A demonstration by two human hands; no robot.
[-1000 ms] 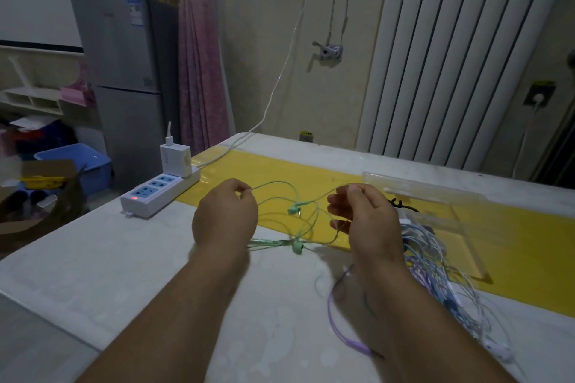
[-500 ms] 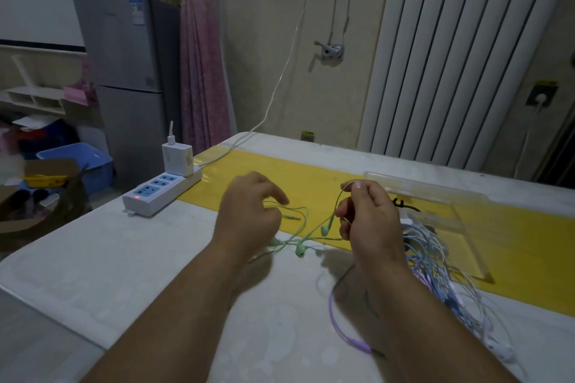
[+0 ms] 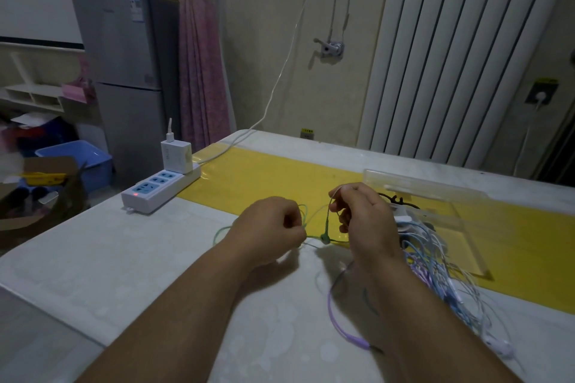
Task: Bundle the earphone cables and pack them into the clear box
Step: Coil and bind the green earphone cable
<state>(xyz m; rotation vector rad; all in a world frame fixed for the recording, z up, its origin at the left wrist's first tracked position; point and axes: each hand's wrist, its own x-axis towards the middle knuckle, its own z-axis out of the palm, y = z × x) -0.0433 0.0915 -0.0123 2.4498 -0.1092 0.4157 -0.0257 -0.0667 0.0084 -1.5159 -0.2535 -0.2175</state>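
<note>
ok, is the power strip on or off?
On: the power strip shows a small red light glowing at its near end, and a white charger is plugged into its far end.

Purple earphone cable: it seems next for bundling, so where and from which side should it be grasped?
Probably pinch the purple earphone cable at its arc bowing left of the right forearm, coming from above-left. There it lies flat and alone on the table; the rest disappears under the forearm toward the tangled cable pile.
</note>
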